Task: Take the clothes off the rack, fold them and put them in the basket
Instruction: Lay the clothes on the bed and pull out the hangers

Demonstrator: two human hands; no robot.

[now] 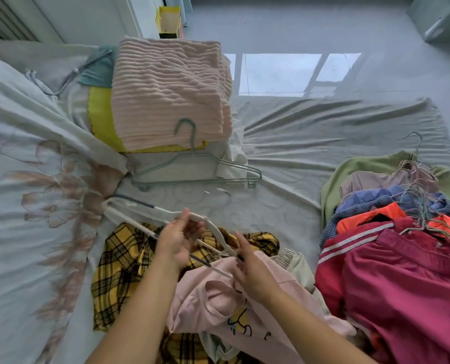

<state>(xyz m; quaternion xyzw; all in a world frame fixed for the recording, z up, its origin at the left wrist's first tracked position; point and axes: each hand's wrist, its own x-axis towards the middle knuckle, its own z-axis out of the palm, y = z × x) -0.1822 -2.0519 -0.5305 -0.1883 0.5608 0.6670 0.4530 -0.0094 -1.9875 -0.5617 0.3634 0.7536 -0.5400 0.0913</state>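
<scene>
Fingers (184,219) of left hand (176,240) curl round white hanger (166,214) — right hand (252,269) pinches its other end, over pink garment (218,298) on bed (284,143), beside plaid shirt (124,258).

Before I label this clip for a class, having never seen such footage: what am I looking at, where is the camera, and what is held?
One picture, from a camera worn on a person's head, looking down at a bed. No machine: two bare hands. The left hand and right hand grip a white hanger over a pink garment and a yellow plaid shirt. Ahead lie a green wire hanger and a folded pink blanket; at right, a pile of clothes on hangers.
</scene>
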